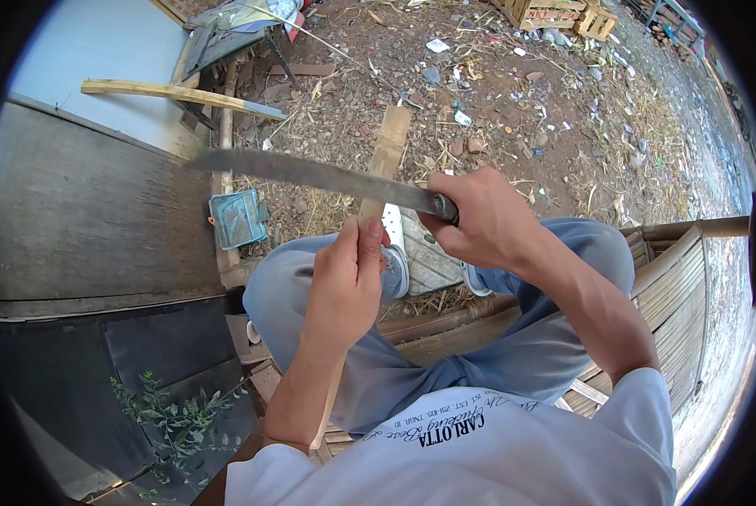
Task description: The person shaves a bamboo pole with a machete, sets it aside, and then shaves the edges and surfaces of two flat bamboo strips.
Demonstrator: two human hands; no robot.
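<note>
The right hand [483, 215] is gripping a machete [327, 178] by its handle [447, 209], its blade [277, 167] crossing a wooden strip [389, 139] (whether touching, I cannot tell). The left hand [344, 282] is pinching the strip over the left leg [278, 282]; working well likely means keeping those fingers [370, 240] clear.

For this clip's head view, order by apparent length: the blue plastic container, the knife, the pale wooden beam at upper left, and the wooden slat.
1. Knife
2. Pale wooden beam
3. Blue plastic container
Wooden slat: unranked; the left hand hides part of it.
</note>
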